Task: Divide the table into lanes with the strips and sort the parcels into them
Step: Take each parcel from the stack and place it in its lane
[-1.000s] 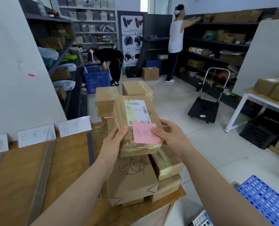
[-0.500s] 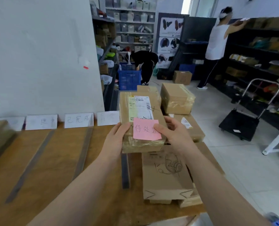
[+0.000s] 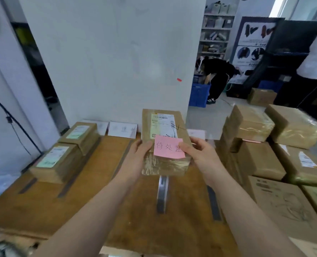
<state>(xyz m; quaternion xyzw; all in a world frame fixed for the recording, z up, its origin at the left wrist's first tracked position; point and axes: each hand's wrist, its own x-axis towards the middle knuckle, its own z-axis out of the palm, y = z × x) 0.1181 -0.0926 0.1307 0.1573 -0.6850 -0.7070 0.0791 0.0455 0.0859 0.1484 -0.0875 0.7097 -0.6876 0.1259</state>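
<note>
Clasping the taped parcel [image 3: 165,165] at its side edges with left hand [image 3: 137,157] and right hand [image 3: 200,154], thumb on the pink note [image 3: 169,147], above the wooden table's [image 3: 102,191] middle strip [image 3: 162,193]. Check note against the lane cards [image 3: 122,129] — then lower flat between two strips, not astride one.

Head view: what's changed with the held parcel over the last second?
The parcel, gripped by the left hand and right hand, has been carried leftward from above the parcel stack at the right end of the table to above the lane strips. The view swung left too, so two sorted parcels now show. Unchanged: both hands' grip and the pink note.
</note>
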